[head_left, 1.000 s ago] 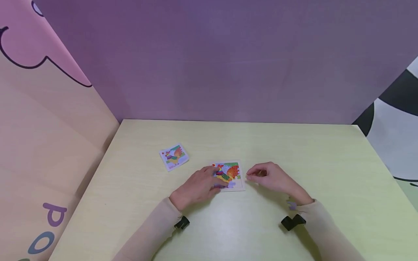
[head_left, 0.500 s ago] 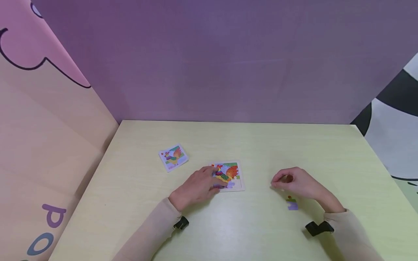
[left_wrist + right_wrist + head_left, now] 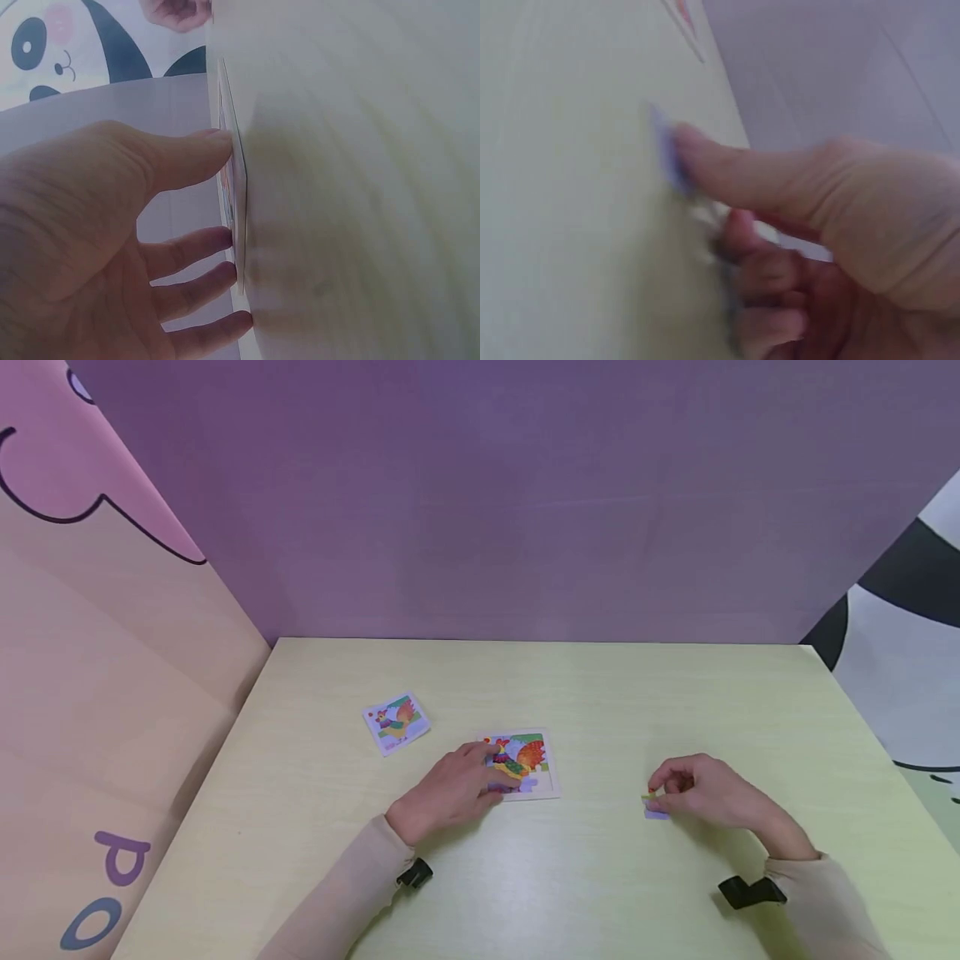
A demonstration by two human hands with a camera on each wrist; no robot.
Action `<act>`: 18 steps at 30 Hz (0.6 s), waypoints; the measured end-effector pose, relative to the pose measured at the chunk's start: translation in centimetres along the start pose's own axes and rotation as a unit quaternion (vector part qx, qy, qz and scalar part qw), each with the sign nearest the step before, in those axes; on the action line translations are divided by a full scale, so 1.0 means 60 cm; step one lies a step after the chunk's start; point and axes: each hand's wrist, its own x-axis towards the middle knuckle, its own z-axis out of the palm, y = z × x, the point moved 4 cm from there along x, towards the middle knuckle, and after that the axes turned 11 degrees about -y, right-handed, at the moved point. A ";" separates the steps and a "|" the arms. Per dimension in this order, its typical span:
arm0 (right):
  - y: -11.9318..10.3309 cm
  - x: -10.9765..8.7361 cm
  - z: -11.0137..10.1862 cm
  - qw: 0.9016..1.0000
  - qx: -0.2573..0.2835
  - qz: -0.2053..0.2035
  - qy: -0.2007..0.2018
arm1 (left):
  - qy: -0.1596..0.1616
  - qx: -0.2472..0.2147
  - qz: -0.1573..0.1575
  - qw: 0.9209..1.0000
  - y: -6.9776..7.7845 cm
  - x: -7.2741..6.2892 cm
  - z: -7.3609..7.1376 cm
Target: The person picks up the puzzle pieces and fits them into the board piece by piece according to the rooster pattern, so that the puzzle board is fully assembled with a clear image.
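Note:
In the head view a jigsaw puzzle board with a colourful rooster picture lies mid-table; its lower right part shows pale, bare backing. My left hand rests on its left side with fingers spread, covering that part. The left wrist view has the thumb and fingertips touching the thin board. Off to the right, my right hand pinches a puzzle piece, purple below and green above, between thumb and fingers. This piece appears blurred at the thumb tip in the right wrist view.
A small square card with a similar rooster picture lies at the back left of the pale wooden table. A purple wall stands behind it, with printed panels on both sides.
My right hand has moved right, away from the board, and taken hold of the puzzle piece that lay on the table. My left hand has stayed on the board.

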 end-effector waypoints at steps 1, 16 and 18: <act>0.000 0.003 -0.001 1.000 -0.015 0.005 0.022 | 0.002 0.000 0.001 1.000 0.000 0.000 0.000; 0.001 -0.007 -0.011 0.999 -0.023 0.021 0.032 | 0.008 0.004 0.004 1.000 0.001 -0.001 -0.001; 0.002 -0.007 -0.010 0.999 -0.026 0.024 0.032 | 0.009 0.004 0.005 1.000 0.001 0.000 -0.001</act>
